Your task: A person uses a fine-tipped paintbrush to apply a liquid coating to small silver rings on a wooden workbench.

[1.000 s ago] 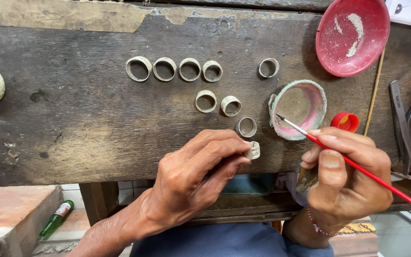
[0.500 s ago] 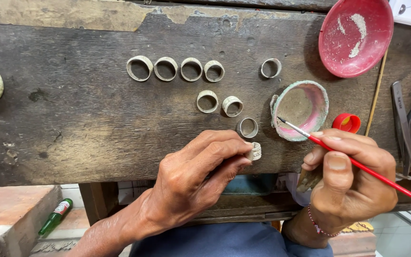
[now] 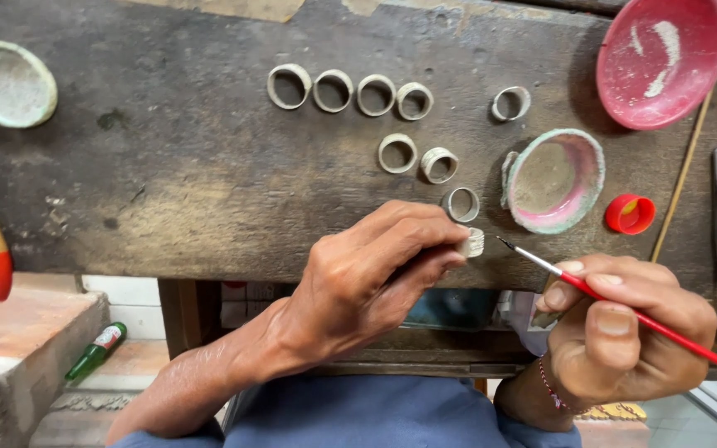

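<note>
Head view: pale ridged ring (image 3: pixel 474 242) between fingers (image 3: pixel 425 241).

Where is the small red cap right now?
In the head view the small red cap sits on the dark workbench at the right, just right of the pink-lined dish and below the red bowl, above the right hand.

Your table (image 3: pixel 168 182) is rough, matt, weathered wood. At twelve o'clock, the rings (image 3: pixel 342 91) look dull, chalky metal. At three o'clock, your brush (image 3: pixel 649 319) has a glossy red handle; the bowl (image 3: pixel 661 58) looks smooth red plastic.
</note>
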